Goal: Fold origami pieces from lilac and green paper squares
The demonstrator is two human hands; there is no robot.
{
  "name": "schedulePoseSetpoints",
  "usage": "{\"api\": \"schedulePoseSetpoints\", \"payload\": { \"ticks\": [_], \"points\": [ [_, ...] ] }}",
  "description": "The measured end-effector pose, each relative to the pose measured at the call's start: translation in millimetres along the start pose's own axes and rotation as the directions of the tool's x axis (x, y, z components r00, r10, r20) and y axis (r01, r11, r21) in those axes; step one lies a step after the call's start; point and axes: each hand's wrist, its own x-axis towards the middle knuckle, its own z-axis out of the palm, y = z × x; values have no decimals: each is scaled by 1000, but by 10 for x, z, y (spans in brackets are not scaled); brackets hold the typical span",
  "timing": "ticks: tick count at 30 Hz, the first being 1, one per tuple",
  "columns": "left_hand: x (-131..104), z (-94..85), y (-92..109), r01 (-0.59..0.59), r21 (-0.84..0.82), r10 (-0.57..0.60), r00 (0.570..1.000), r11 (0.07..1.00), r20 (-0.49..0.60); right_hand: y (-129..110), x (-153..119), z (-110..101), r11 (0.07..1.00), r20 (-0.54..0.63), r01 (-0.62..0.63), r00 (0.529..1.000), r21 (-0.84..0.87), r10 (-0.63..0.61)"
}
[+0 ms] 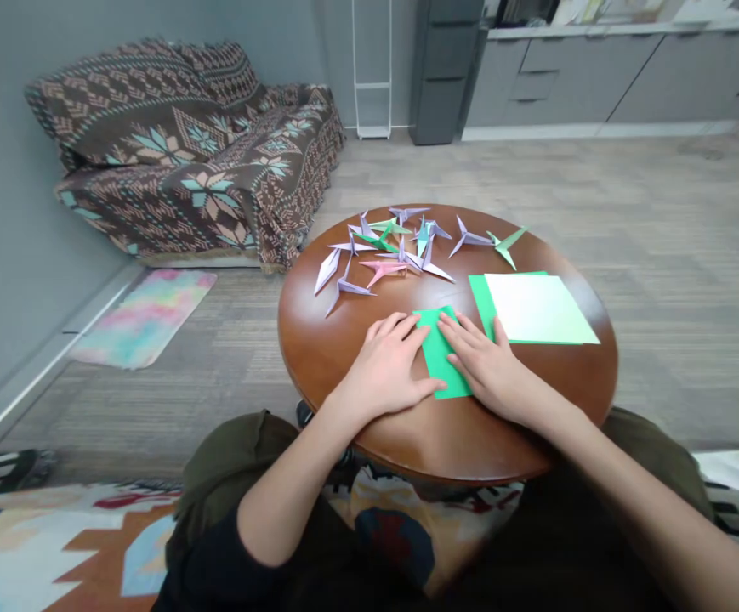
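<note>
A green sheet of origami paper (pixel 444 361), folded to a narrow rectangle, lies on the round brown table (pixel 369 442) in front of me. My left hand (pixel 395 364) rests on its left edge, fingers spread, with the thumb near the lower edge. My right hand (pixel 487 365) lies flat over its right side, fingers stretched out and pressing down on the paper. Part of the paper's right edge is hidden under that hand.
Several folded paper cranes (pixel 385 270) in purple, green, pink and blue stand at the table's far left. A stack of white and green paper sheets (pixel 538 308) lies to the right. Beyond the table are a covered sofa (pixel 203 161) and grey cabinets (pixel 573 81).
</note>
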Motion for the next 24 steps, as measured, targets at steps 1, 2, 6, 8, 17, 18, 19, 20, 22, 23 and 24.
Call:
{"api": "schedulePoseSetpoints", "payload": {
  "ticks": [1, 2, 6, 8, 17, 18, 19, 20, 22, 23, 24],
  "points": [
    [2, 2, -3, -1, -5, 1, 1000, 1000, -4, -2, 0, -1, 1000, 0, 0, 1000, -4, 0],
    [6, 3, -6, 0, -10, -1, 1000, 1000, -10, -4, -1, -2, 1000, -2, -1, 1000, -8, 1],
    [36, 13, -27, 33, -31, -35, 998, 999, -56, -7, -5, -3, 1000, -18, -2, 1000, -12, 2],
    [48, 22, -43, 43, -25, -45, 996, 999, -78, -6, -8, 0, 1000, -24, 1, 1000, -10, -1],
    [111, 50, -136, 151, -28, -153, 977, 988, -151, -16, 0, 21, 999, -27, -14, 1000, -43, 13],
    [146, 48, -155, 190, -52, -196, 968, 980, -160, -18, 2, 19, 999, -26, -14, 1000, -44, 13],
    [189, 46, -174, 221, -83, -231, 960, 972, -156, -20, 3, 17, 999, -26, -15, 1000, -44, 14],
    [236, 44, -193, 249, -112, -265, 952, 962, -154, -21, 4, 16, 999, -27, -16, 1000, -44, 15],
    [331, 41, -227, 274, -133, -291, 947, 952, -135, -19, 3, 14, 999, -25, -14, 1000, -42, 13],
    [372, 39, -241, 278, -126, -293, 948, 952, -124, -17, 2, 14, 999, -25, -14, 1000, -40, 13],
    [406, 37, -254, 280, -115, -293, 949, 953, -115, -16, 1, 14, 999, -27, -14, 1000, -37, 13]
  ]
}}
